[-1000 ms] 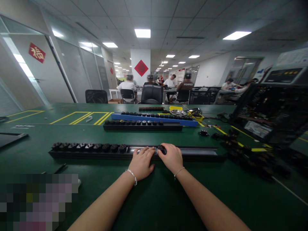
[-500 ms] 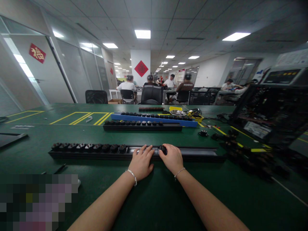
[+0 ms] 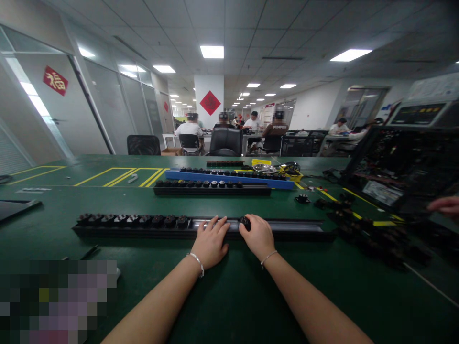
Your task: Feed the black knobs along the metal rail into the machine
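A long black rail (image 3: 304,236) with a grey inner channel lies crosswise on the green table in front of me. Several black socket modules (image 3: 145,220) sit in a row in its left part. My left hand (image 3: 211,244) rests on the middle of the rail, fingers spread over the channel and holding nothing. Just right of it, my right hand (image 3: 258,235) is closed around a single black socket module (image 3: 245,221) at the channel, its lower side hidden by my fingers. Whether this module is seated in the channel I cannot tell.
Beyond lie a second black rail (image 3: 211,191) and a blue rail (image 3: 229,179), both carrying modules. A blurred heap of black modules (image 3: 380,239) lies to the right, near an open black case (image 3: 387,167). Another person's hand (image 3: 444,205) is at the right edge.
My right hand and its module have shifted slightly right along the rail. My left hand has stayed put. Another person's hand has come into view at the right edge.
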`<action>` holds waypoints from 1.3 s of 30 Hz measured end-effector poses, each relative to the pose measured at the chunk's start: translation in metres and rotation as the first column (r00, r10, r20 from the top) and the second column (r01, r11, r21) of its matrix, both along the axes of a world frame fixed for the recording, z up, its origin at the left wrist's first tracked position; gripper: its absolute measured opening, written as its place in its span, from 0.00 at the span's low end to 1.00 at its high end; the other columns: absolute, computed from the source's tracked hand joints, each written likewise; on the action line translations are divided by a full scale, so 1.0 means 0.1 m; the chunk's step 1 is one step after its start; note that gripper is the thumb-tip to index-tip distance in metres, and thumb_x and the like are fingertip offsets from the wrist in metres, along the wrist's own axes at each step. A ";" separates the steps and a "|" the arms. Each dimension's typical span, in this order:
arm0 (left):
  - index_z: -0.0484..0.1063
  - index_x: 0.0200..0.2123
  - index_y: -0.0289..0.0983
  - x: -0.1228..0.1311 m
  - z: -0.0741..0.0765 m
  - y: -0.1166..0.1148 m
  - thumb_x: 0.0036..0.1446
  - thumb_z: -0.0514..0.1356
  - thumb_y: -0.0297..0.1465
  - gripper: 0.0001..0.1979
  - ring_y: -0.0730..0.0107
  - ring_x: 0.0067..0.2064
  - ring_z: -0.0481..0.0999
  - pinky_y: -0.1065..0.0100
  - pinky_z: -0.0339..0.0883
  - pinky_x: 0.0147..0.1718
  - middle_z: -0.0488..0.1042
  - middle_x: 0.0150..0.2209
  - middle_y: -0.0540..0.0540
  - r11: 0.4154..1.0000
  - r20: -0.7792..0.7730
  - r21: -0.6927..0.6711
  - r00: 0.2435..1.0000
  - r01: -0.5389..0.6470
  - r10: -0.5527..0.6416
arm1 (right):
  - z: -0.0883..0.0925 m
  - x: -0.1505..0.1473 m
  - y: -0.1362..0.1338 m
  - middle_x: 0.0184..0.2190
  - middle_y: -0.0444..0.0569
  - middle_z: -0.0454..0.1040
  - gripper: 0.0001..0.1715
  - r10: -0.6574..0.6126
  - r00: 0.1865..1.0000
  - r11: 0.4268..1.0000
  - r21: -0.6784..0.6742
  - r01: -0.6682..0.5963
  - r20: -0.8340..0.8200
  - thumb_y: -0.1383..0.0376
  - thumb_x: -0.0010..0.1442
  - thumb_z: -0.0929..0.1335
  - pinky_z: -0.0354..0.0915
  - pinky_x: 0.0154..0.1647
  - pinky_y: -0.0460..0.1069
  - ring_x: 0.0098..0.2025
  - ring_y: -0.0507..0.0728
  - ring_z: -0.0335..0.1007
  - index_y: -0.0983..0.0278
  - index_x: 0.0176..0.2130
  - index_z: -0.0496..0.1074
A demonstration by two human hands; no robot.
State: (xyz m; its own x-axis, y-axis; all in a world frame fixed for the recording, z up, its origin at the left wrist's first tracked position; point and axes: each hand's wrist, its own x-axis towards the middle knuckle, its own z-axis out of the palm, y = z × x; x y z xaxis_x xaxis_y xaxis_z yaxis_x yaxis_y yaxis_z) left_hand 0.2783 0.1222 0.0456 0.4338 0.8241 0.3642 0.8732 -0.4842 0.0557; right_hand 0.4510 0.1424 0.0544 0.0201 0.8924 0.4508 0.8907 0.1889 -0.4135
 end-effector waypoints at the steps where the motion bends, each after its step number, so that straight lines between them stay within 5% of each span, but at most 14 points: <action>1: 0.58 0.57 0.43 0.00 0.00 0.00 0.50 0.57 0.34 0.28 0.53 0.62 0.51 0.45 0.46 0.57 0.57 0.62 0.45 1.000 0.002 -0.001 1.000 0.000 0.000 | 0.00 0.00 0.00 0.43 0.54 0.73 0.19 -0.004 1.000 1.000 0.000 0.004 0.002 0.60 0.56 0.61 0.55 0.52 0.51 0.50 0.58 0.65 0.66 0.43 0.72; 39: 0.58 0.57 0.44 -0.01 0.02 0.00 0.50 0.57 0.33 0.29 0.52 0.62 0.52 0.45 0.46 0.57 0.58 0.62 0.45 1.000 0.008 -0.005 1.000 0.004 -0.004 | 0.05 0.10 -0.01 0.40 0.54 0.73 0.15 -0.040 0.999 0.999 -0.030 0.040 0.007 0.62 0.56 0.60 0.58 0.47 0.50 0.47 0.58 0.65 0.65 0.38 0.72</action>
State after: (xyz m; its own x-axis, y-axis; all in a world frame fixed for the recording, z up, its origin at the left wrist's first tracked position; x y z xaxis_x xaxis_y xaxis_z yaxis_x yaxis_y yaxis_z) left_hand 0.2777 0.1222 0.0473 0.4338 0.8242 0.3640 0.8709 -0.4871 0.0653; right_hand 0.4606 0.1409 0.0589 0.0531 0.9042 0.4238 0.9000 0.1405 -0.4125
